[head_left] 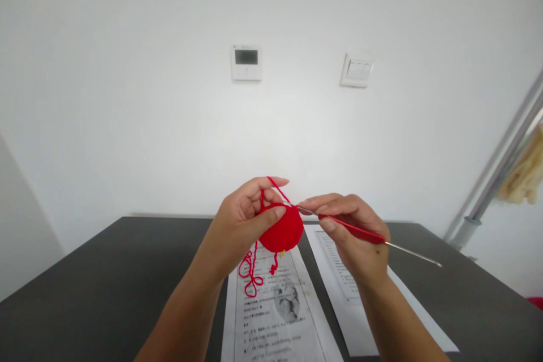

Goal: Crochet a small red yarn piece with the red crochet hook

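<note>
My left hand [250,212] pinches a round red crochet piece [283,233] between thumb and fingers. Red yarn [278,188] runs over its raised index finger down to the piece's top edge. In my right hand [354,223] is a double-ended crochet hook [360,231] with a red handle, gripped like a pen. Its left metal tip meets the upper right edge of the piece; whether it passes through a stitch I cannot tell. Loose yarn loops [253,281] and a short red tail [274,264] hang below, beside a small yellow bit [282,253].
Two printed sheets lie on the dark table [169,254]: a left sheet [271,334] with a picture and a right sheet [339,277]. Behind stands a white wall with a thermostat [246,63] and a switch [357,70]. A metal pole [500,169] slants at the right.
</note>
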The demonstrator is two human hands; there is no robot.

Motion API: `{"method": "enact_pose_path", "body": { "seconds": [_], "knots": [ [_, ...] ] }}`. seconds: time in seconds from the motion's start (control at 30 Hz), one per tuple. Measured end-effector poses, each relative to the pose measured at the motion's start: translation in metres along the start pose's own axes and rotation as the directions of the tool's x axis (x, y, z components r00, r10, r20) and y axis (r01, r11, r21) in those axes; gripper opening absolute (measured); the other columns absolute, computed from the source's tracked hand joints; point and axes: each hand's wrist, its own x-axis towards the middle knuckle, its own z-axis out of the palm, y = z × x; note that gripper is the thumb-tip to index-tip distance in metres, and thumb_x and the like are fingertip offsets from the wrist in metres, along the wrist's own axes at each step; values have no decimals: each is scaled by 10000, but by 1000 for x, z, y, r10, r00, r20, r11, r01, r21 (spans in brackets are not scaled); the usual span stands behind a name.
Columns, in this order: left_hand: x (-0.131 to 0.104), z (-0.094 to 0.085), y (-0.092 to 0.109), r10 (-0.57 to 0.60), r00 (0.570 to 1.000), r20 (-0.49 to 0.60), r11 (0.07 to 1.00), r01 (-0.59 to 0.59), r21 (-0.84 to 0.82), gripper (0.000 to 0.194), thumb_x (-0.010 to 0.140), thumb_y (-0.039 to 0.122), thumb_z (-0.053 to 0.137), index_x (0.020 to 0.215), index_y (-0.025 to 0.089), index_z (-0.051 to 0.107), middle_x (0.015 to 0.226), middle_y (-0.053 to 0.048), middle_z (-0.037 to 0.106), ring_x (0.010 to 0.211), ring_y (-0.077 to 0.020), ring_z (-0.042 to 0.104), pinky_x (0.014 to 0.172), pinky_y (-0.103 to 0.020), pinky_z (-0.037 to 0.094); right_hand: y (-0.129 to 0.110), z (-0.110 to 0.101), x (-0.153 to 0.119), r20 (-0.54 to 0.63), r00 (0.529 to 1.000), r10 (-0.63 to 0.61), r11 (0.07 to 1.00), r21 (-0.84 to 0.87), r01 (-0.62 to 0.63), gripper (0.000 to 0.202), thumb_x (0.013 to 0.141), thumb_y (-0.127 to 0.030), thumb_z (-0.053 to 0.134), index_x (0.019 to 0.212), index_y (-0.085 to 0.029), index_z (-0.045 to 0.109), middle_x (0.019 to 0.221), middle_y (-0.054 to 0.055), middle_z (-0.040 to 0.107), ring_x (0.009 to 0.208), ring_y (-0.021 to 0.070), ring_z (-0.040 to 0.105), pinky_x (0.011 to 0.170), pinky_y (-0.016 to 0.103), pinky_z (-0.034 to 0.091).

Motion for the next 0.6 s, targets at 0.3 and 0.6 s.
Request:
{"method": "enact_pose_path", "body": {
  "seconds": [0.3, 0.6],
  "knots": [
    [-3, 0, -3, 13, 999, -31, 993, -9, 115, 300, 784, 195, 776, 1082, 181, 744, 758, 17, 651, 668, -125, 597, 607, -231, 479, -1, -18, 3, 113, 987, 116, 991, 50, -122, 126, 930, -332, 765, 896, -228, 701, 964, 67, 851, 881, 237, 818, 735, 409, 682],
    [-5, 7, -5, 61, 994, -89, 975, -40, 218, 301, 806, 191, 753, 1107, 187, 743, 762, 22, 650, 698, -132, 613, 623, -228, 496, -10, -23, 3, 195, 973, 122, 992, -56, -113, 106, 975, -329, 719, 915, -247, 688, 1018, 53, 847, 928, 230, 815, 791, 402, 672]
  ]
}}
